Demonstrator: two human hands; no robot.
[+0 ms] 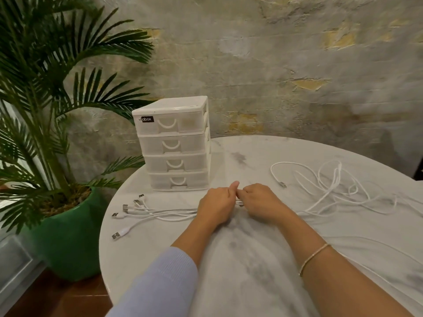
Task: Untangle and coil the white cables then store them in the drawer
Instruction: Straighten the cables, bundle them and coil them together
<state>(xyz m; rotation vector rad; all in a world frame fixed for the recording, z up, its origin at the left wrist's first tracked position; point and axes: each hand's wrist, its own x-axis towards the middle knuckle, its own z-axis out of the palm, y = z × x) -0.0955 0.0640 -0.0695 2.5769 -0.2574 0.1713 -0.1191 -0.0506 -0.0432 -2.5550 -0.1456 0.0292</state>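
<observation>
cables [238, 202] pinched mid-tabletop [251, 259] between both hands: left hand [216, 205] curled round the bunch, thumb up; right hand [263, 203] gripping just beside it. plug ends [128, 213] fanned out to the left, loose tangle [338, 191] trailing right. still untangling, probably; next, draw strands free, coil. drawers [176, 147] all closed behind, so one needs opening
</observation>
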